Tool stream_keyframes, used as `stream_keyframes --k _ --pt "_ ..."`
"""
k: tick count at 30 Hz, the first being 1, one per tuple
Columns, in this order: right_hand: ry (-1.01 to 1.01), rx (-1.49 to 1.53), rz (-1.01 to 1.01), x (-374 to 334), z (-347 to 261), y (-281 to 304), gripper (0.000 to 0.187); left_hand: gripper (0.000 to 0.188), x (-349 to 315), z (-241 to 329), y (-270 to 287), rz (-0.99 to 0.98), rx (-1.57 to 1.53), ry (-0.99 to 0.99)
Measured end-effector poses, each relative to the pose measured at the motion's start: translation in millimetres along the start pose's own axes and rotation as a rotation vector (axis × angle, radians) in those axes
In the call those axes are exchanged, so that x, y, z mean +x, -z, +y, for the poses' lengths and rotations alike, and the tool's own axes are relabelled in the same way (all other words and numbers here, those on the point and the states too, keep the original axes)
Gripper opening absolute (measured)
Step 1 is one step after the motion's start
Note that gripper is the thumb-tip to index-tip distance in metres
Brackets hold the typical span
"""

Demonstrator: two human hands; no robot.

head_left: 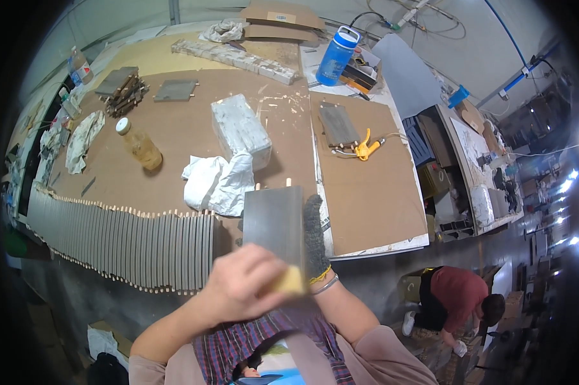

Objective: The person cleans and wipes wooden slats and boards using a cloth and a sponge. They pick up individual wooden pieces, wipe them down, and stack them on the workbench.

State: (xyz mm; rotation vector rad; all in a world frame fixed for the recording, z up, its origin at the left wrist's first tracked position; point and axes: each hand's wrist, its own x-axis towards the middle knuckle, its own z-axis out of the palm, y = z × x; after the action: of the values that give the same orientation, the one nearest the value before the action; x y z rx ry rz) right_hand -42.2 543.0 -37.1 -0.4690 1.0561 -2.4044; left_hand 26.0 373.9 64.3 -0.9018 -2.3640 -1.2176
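At the far left of the brown-covered workbench, clear plastic bottles stood near the edge; I could not tell what they held. Along the bench's near side ran a long row of grey slats, upright and packed face to face, pale wooden pegs poking from their ends. Beyond the row stood a white-capped bottle containing amber liquid. To its right, a crumpled white cloth lay against a whitish block.

Just past the row's end, the worker's bare left hand came in from the lower left, elbow bent wide, its fingers clamped around a yellow, sponge-like pad, a little blurred. The pad was at the near end of a single grey board, held before the worker's chest with two pegs pointing away. The right hand, in a dark knitted glove, gripped that board, showing along its right edge, with dark glove fingers peeping out at the left edge.

Farther right, a translucent blue bottle stood upright, its contents unclear to me. Nearer, a yellow air gun lay beside more grey boards. At far right, a co-worker in red bent low.
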Motion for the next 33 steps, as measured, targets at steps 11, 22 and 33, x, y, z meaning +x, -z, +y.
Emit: stream_keyframes --k 11,22,33 --pt "-0.183 0.077 -0.069 -7.8 2.8 -32.5 0.061 0.031 46.7 -67.8 35.0 0.14 0.297 0.202" --pt "-0.125 0.25 0.562 -20.9 -14.2 25.5 0.051 0.03 -31.9 -51.4 62.6 0.28 -0.086 0.628" --pt "-0.493 -1.78 0.577 -7.6 23.8 51.0 0.046 0.032 -77.7 -41.4 61.3 0.332 -0.245 0.679"
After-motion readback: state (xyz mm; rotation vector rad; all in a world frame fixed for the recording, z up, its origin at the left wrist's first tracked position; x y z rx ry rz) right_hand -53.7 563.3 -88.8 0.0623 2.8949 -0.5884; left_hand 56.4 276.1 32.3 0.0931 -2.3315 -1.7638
